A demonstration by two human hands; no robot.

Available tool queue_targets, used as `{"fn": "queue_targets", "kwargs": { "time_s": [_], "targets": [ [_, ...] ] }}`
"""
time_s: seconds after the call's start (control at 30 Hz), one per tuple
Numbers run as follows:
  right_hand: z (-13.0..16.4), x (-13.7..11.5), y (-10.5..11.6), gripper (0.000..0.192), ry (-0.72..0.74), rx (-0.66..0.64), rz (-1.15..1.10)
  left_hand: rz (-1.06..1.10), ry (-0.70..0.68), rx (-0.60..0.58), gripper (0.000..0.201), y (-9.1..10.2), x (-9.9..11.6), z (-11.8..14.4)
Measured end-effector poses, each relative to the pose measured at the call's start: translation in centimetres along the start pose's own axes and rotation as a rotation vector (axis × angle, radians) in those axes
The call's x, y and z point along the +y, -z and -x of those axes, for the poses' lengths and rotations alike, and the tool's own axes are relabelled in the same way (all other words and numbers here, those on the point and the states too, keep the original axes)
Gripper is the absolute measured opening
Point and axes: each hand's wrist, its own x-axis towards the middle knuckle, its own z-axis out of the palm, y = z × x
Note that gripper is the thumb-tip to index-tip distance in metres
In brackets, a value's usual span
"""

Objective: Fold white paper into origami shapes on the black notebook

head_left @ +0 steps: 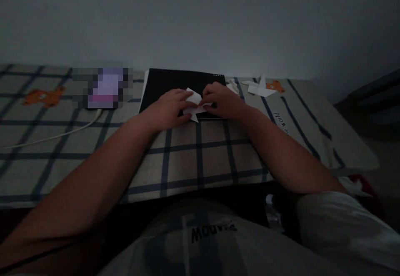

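While our left hand [170, 108] presses flat on the folded white paper [194, 104], our right hand [222, 100] pinches its right edge. Paper lies on a black board [175, 84] at the bed's [200, 159] far edge. More folded paper pieces [259, 88] sit near the far right corner.

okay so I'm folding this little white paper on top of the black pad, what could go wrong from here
The room is dim, so edges of the white paper may be hard to line up and a crease could land crooked. The left hand and right hand press it near the front edge of the black pad, where the surface drops to soft checked cloth; a fold there may come out weak. The finished paper pieces lie close to the right forearm and could get brushed.
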Motion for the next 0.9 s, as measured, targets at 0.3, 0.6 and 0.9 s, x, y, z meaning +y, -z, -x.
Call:
{"fn": "queue_targets", "kwargs": {
  "time_s": [0.3,0.6,0.9],
  "targets": [
    [-0.1,0.7,-1.0,0.031,0.1,-0.032,-0.134,-0.083,0.028,-0.005,0.062,0.1,0.2,-0.2],
    [-0.3,-0.3,-0.7,0.04,0.05,-0.1,0.001,-0.076,0.019,-0.011,0.058,0.4,0.6,-0.4],
    [-0.4,-2.9,1.2,0.035,-0.008,-0.168,0.202,-0.176,0.122,-0.037,0.057,0.9,1.9,-0.3]
  ]
}}
